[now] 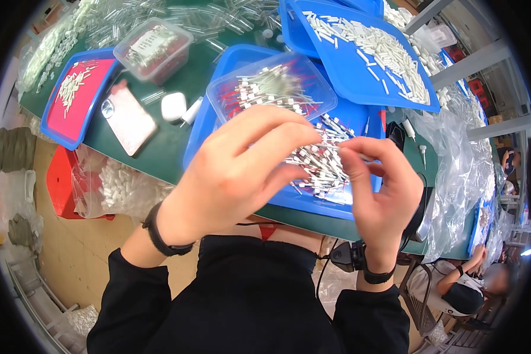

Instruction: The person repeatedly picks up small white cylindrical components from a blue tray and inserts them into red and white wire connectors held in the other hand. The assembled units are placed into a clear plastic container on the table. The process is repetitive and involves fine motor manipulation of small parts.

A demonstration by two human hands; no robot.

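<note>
My right hand [386,189] pinches a thin pale rod-like piece [331,146] between thumb and fingertips, over a blue tray [196,138]. From the left, the curled fingertips of my left hand [236,162] come close to the piece's other end; whether they touch it is unclear. The left thumb stands apart from those fingers, with nothing visible between them. Below both hands, many small white-sleeved pieces with thin leads [321,174] lie loose in the tray. A clear plastic container [320,97] of similar pieces with red leads rests at the tray's far side.
Right of centre, a blue tray [351,82] bears many short white tubes. A pink-lined tray [52,121], a phone [130,124], a white case [173,107] and a lidded clear box [153,50] occupy the left. Plastic bags [448,177] crowd the right, near a seated person [454,286].
</note>
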